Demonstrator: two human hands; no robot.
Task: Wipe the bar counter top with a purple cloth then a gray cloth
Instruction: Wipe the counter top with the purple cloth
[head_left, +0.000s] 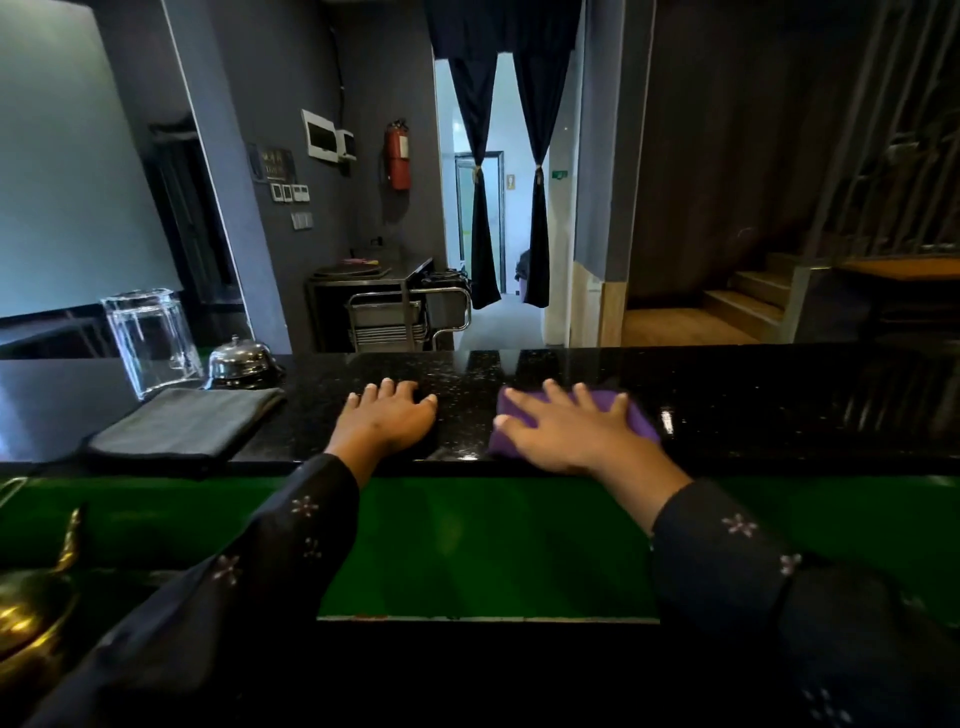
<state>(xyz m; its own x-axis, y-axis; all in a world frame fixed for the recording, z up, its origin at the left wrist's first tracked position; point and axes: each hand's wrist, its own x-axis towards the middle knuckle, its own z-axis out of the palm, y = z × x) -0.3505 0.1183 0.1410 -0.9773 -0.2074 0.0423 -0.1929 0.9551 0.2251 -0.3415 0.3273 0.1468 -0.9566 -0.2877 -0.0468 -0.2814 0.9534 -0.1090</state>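
A glossy black speckled bar surface (753, 410) is seen from behind the bar. A folded gray cloth (182, 428) lies at its left, just in front of a clear glass jar (150, 340) and a chrome service bell (240, 359). The purple cloth (641, 423) is pressed flat under the right hand (566, 428), fingers spread. The left hand (387, 418) rests bare on the surface, fingers slightly spread.
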